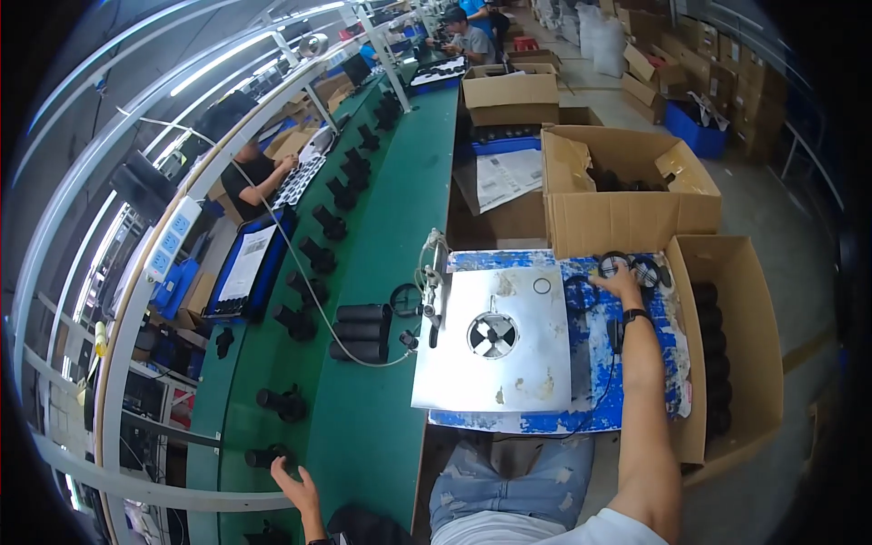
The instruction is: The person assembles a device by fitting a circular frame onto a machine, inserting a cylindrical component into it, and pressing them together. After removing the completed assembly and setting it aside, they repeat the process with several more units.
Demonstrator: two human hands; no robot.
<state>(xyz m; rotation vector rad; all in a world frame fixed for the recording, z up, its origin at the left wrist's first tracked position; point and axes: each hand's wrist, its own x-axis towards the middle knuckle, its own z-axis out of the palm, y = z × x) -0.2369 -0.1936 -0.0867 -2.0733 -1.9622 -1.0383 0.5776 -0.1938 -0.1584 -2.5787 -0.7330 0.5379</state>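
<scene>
My left hand [301, 490] is at the lower left with its fingers apart, beside a black cylindrical part with a wider base [266, 456] on the green belt. Its fingertips come close to that part; whether they touch it I cannot tell. My right hand [621, 285] reaches forward over the blue, paint-worn board [595, 363], its fingers on the rim of a round black part with a pale face [613, 264]. A similar round part [646, 271] lies just to its right, and a black ring [579, 293] to its left.
A metal plate fixture [536, 381] with a round opening stands before me. Black cylinders [361, 333] and a spoked black ring [406, 300] lie left of it. Cardboard boxes [627, 213] [740, 363] stand ahead and right. Across the belt [400, 182] sits a co-worker [243, 186].
</scene>
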